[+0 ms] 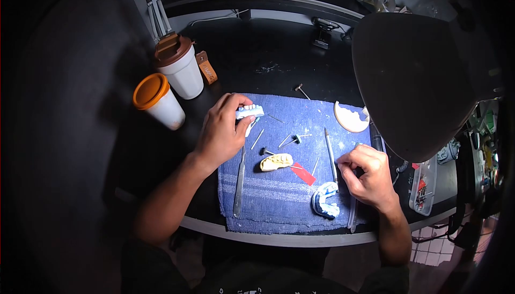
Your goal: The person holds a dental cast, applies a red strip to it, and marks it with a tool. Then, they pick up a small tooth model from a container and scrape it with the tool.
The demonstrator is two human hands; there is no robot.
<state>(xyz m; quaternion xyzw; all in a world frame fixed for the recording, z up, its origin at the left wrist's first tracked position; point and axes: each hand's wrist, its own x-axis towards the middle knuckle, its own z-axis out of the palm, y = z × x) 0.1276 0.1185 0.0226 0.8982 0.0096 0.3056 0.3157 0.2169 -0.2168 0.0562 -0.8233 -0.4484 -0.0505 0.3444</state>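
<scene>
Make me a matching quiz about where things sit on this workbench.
Things:
1 yellow cast
2 orange-lid cup
3 white half-disc
4 pale cast

Places:
a in the left hand
b middle of the towel
c off the towel, on the bench
d at the towel's far right corner

Pairs: 1-b, 2-c, 3-d, 4-a.

Dark curved workbench [279, 58]; black lamp shade [418, 79] right; tiled floor [434, 251].
</scene>
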